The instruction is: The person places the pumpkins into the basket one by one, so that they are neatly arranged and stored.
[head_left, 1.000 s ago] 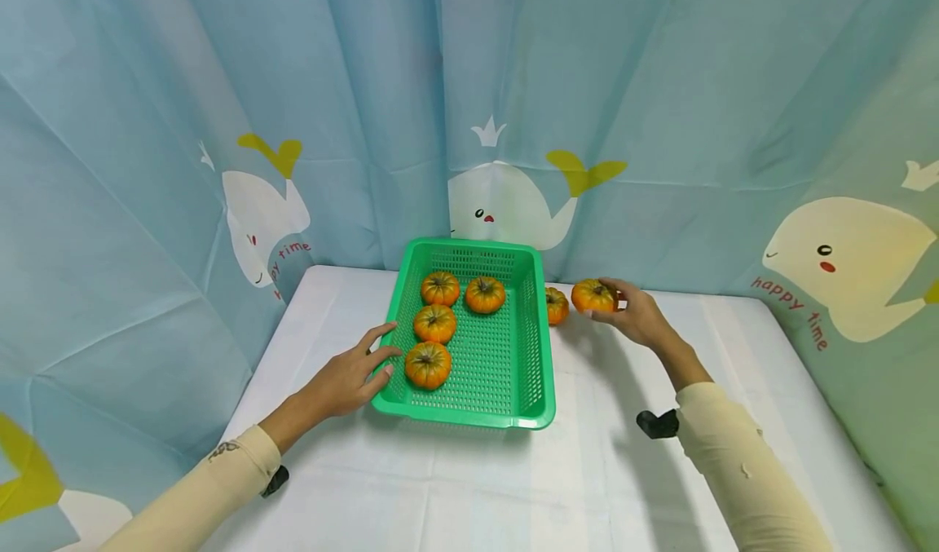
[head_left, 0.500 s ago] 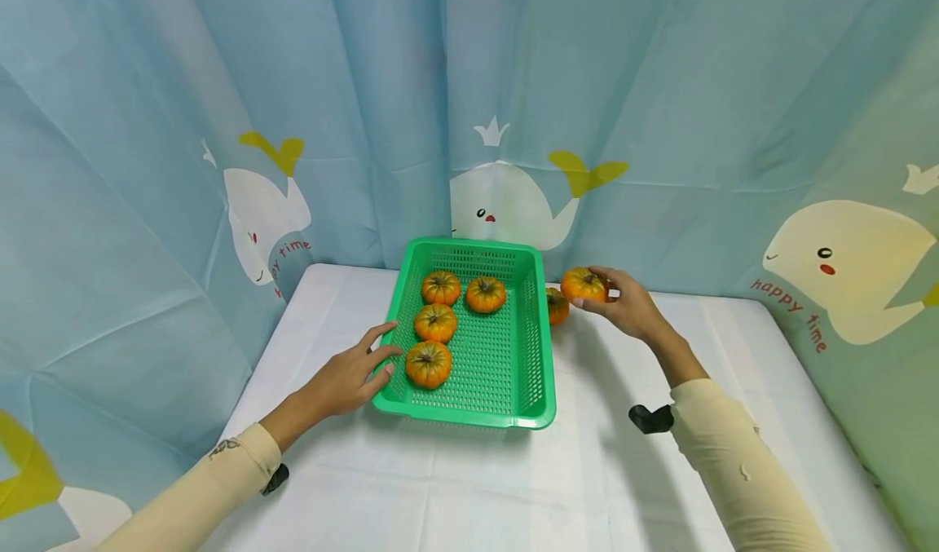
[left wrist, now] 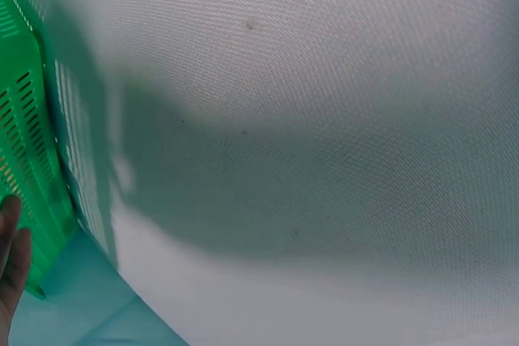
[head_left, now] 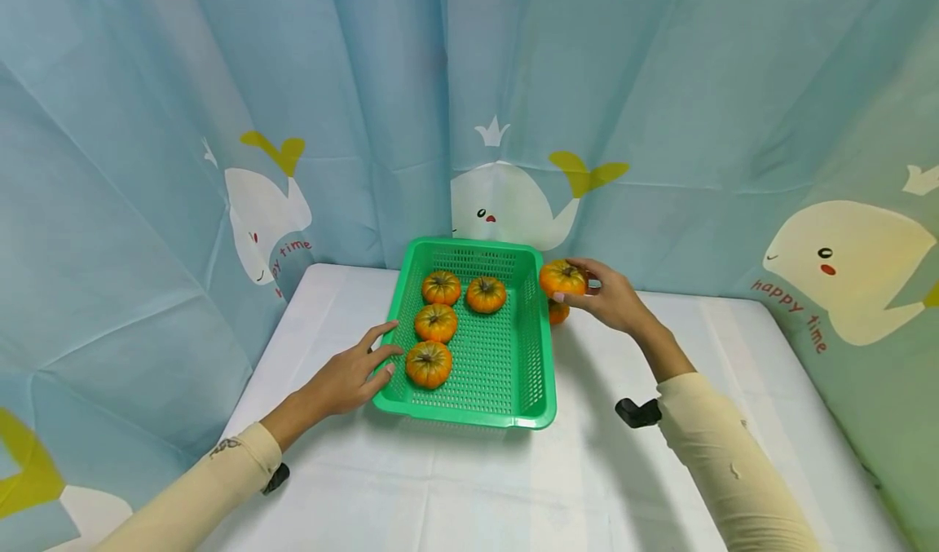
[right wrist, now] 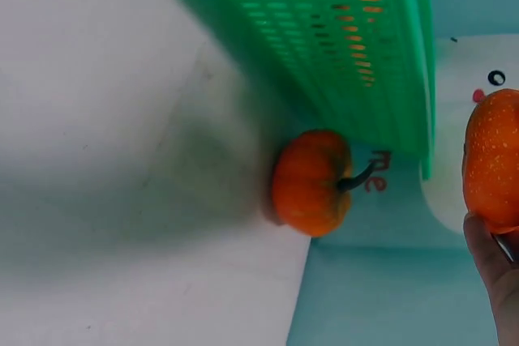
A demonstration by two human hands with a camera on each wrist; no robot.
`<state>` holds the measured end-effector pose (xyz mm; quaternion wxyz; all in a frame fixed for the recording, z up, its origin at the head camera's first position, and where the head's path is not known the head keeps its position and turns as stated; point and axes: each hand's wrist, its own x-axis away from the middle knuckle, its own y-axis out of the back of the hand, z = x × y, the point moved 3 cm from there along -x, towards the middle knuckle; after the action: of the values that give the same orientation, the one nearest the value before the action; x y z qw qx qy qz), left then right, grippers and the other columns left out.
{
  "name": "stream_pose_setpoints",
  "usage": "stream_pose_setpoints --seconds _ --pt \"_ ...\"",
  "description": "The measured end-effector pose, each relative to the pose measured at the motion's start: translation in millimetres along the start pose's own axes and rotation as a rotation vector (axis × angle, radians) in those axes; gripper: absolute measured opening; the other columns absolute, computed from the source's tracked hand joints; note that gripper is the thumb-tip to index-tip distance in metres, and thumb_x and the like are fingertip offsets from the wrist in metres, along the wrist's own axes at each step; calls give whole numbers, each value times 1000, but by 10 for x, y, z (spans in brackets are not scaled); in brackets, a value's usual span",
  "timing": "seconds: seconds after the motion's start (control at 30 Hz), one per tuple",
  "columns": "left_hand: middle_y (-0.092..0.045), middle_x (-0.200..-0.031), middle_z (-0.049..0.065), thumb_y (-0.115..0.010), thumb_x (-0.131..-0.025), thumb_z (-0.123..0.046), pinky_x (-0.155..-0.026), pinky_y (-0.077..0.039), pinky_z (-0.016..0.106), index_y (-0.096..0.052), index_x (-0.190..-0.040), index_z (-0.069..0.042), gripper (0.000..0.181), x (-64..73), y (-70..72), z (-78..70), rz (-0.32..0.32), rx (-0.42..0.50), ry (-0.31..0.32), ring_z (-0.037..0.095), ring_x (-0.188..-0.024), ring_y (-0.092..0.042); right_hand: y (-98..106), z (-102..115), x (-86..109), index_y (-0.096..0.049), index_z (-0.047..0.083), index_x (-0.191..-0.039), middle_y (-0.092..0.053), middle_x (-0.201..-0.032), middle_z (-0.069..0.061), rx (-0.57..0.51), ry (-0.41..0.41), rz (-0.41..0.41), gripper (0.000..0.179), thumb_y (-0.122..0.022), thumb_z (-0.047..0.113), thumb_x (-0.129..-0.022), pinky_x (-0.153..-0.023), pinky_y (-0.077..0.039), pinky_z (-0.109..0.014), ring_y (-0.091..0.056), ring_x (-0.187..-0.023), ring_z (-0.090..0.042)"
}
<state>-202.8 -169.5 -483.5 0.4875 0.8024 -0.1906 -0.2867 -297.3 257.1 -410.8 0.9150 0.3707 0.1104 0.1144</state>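
My right hand [head_left: 614,298] grips a small orange pumpkin [head_left: 563,278] at the right rim of the green plastic basket [head_left: 548,381], raised off the table. In the right wrist view, the held pumpkin [right wrist: 496,160] shows at the right edge with a fingertip against it. Below it, another pumpkin [head_left: 558,311] stands on the table beside the basket, partly covered in the head view. My left hand [head_left: 350,377] rests with spread, relaxed fingers at the basket's left rim. Inside the basket several pumpkins [head_left: 435,324] sit along the left side and back.
A white cloth [head_left: 469,495] covers the table. Behind and at both sides hangs a blue curtain [head_left: 660,87] with printed whales, close to the table's back edge. The basket's perforated wall [right wrist: 357,54] stands left of the uncarried pumpkin.
My right hand has carried its pumpkin left and slightly up, from beyond the standing pumpkin to the basket's right rim. My left hand has stayed in place.
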Motion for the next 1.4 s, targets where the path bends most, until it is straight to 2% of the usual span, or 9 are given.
stream_pose_setpoints --seconds 0.27,0.9,1.13,1.4 --pt "-35 -159 14 -54 -103 -22 -65 -52 30 -64 -128 -12 29 -9 -5 -3 -9 -4 -2 17 -86 -67 -67 183 -39 -48 7 -148 -49 -148 -18 -18 44 34 71 -79 31 -88 -104 -46 -57 -52 -127 -37" --pt "-35 -159 14 -55 -103 -23 -65 -52 29 -64 -130 -12 30 -2 -12 -1 7 -2 6 14 -83 -67 -313 362 -153 -47 5 -148 -49 -147 -19 -73 93 135 71 -79 24 -88 -105 -45 -56 -53 -127 -37" --pt "-34 -159 14 -53 -104 -26 -66 -52 30 -64 -130 -12 32 4 1 -7 14 2 13 16 -85 -67 -371 420 -209 -47 8 -149 -47 -150 -18 -26 79 186 71 -78 29 -89 -105 -45 -57 -51 -130 -40" --pt "-34 -160 13 -54 -104 -26 -67 -53 32 -64 -130 -12 31 11 -4 -13 12 -1 17 16 -86 -68 -406 500 -288 -49 11 -148 -52 -146 -16 23 58 223 72 -79 35 -87 -102 -45 -55 -53 -127 -40"
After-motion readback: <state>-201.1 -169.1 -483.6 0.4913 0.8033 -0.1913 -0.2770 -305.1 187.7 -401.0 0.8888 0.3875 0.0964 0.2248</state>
